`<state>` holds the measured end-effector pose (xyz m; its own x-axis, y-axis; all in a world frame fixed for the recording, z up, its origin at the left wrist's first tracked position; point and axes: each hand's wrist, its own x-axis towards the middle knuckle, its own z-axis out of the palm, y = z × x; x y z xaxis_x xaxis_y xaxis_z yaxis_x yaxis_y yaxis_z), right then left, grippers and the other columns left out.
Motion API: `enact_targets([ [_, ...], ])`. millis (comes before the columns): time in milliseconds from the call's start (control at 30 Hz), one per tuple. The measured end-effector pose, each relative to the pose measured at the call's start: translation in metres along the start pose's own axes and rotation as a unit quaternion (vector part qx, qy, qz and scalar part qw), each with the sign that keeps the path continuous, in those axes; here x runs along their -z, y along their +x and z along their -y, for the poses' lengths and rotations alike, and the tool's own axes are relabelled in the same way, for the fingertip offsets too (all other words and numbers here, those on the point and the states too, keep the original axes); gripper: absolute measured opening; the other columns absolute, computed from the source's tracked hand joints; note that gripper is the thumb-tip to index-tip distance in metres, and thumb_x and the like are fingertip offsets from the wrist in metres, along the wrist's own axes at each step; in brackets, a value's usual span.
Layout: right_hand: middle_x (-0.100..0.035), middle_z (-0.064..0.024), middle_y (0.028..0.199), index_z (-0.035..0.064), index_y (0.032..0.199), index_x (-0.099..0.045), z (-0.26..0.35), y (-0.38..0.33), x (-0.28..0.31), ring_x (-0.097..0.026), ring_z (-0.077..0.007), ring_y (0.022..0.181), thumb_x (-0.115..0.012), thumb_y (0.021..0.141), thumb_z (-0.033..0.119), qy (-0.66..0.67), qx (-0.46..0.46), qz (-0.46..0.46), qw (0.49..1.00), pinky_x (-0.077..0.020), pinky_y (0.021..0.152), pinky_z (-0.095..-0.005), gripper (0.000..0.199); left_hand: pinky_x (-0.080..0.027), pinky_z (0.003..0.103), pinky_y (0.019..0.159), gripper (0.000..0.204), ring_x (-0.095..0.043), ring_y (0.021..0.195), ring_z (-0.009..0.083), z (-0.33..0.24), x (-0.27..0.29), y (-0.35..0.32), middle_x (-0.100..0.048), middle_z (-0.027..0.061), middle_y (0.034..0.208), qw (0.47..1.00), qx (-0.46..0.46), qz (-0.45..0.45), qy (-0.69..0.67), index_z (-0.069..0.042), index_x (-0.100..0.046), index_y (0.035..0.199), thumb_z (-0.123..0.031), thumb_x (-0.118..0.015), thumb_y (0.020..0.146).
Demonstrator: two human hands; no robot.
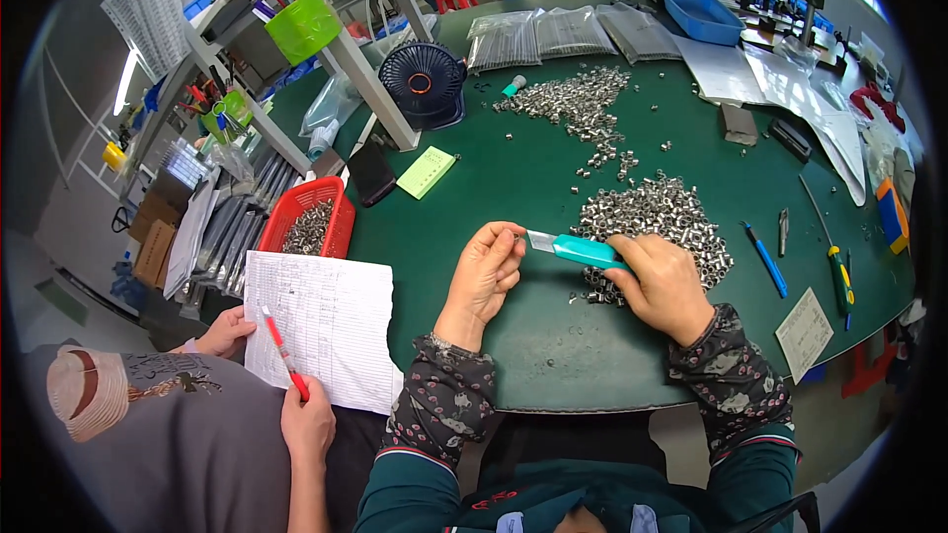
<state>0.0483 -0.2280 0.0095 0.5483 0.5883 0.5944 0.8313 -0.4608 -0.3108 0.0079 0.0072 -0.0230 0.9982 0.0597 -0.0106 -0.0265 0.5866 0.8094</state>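
My right hand (660,281) is closed around a teal utility knife (588,252), its blade out and pointing left. The blade tip reaches the fingertips of my left hand (484,276). Those fingers are pinched together on something too small to make out, perhaps a small metal piece. Behind and partly under my right hand lies a heap of small silvery metal rings (657,222). Farther back, a second pile of the same rings (568,104) spreads over the green table (464,168).
On my left a person's hands (309,419) hold a written sheet (321,321) and a red pen (283,350). Beyond are a red basket (341,222) of metal parts, a yellow-green notepad (427,171) and a dark fan (423,84). A screwdriver (839,276) and blue-handled tool (765,262) lie right.
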Motion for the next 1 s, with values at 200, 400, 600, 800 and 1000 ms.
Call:
enact_targets([
  [200, -0.052, -0.0088, 0.068, 0.0044, 0.098, -0.055, -0.001, 0.001, -0.004, -0.054, -0.0256, 0.063, -0.064, 0.075, 0.017, 0.008, 0.009, 0.004, 1.0, -0.0433, 0.054, -0.0368, 0.028, -0.021, 0.013, 0.036, 0.017, -0.029, 0.045, 0.0003, -0.002, -0.005, 0.004, -0.052, 0.0006, 0.075, 1.0, 0.01, -0.016, -0.005, -0.004, -0.056, 0.098, -0.018, -0.052, 0.09],
  [400, -0.053, -0.0093, 0.069, 0.0046, 0.098, -0.055, 0.001, 0.006, -0.003, -0.055, -0.0258, 0.064, -0.063, 0.076, 0.018, 0.015, 0.015, 0.018, 1.0, -0.044, 0.054, -0.0367, 0.027, -0.021, 0.014, 0.036, 0.013, -0.027, 0.044, 0.0001, -0.002, -0.003, 0.005, -0.048, -0.002, 0.071, 1.0, -0.002, 0.006, 0.022, -0.003, -0.056, 0.096, -0.014, -0.051, 0.09],
  [600, -0.056, -0.011, 0.07, 0.0051, 0.096, -0.056, -0.007, 0.014, 0.0, -0.056, -0.0286, 0.065, -0.061, 0.078, 0.021, 0.014, -0.018, -0.021, 1.0, -0.0448, 0.057, -0.0386, 0.025, -0.021, 0.014, 0.035, 0.012, -0.028, 0.043, 0.0006, 0.0, -0.005, 0.003, -0.048, -0.0007, 0.071, 0.999, -0.008, -0.038, 0.013, -0.004, -0.054, 0.093, -0.015, -0.05, 0.09],
  [800, -0.061, -0.0185, 0.073, 0.0061, 0.088, -0.058, -0.024, 0.114, 0.044, -0.059, -0.0379, 0.072, -0.054, 0.083, 0.03, -0.045, -0.164, -0.042, 0.984, -0.0459, 0.064, -0.047, 0.025, -0.022, 0.014, 0.035, 0.009, -0.029, 0.042, 0.0008, 0.002, -0.001, -0.004, -0.05, 0.0009, 0.072, 0.999, -0.007, -0.034, 0.005, -0.005, -0.053, 0.093, -0.013, -0.05, 0.09],
  [1000, -0.063, -0.0165, 0.078, 0.0072, 0.092, -0.06, -0.055, 0.158, 0.068, -0.06, -0.0357, 0.078, -0.052, 0.084, 0.034, -0.089, -0.2, -0.086, 0.972, -0.046, 0.067, -0.0451, 0.029, -0.023, 0.014, 0.035, 0.009, -0.03, 0.043, 0.001, 0.003, -0.001, -0.001, -0.052, 0.002, 0.075, 0.999, -0.017, -0.027, -0.017, -0.004, -0.053, 0.094, -0.012, -0.05, 0.09],
])
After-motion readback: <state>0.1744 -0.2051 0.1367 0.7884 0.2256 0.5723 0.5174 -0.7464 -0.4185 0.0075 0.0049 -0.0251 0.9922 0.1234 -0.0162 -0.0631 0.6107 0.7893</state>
